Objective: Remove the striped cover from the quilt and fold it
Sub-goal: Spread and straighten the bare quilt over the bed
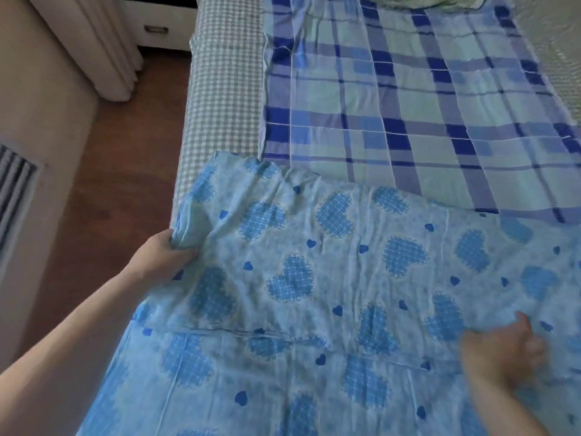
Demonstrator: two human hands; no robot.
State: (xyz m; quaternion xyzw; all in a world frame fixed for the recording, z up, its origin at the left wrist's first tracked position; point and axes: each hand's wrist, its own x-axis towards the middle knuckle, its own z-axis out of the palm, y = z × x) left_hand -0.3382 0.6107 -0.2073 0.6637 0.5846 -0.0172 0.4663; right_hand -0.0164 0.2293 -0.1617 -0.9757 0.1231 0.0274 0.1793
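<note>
left hand (166, 251) fingers gripping heart-print cloth (314, 278) left edge, for folding | right hand (503, 357) blurred, grip unclear | striped cover (408, 99) flat, far on bed (226, 99)

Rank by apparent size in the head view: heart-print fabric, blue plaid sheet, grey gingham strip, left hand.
1. heart-print fabric, though nearness inflates it
2. blue plaid sheet
3. grey gingham strip
4. left hand
</note>
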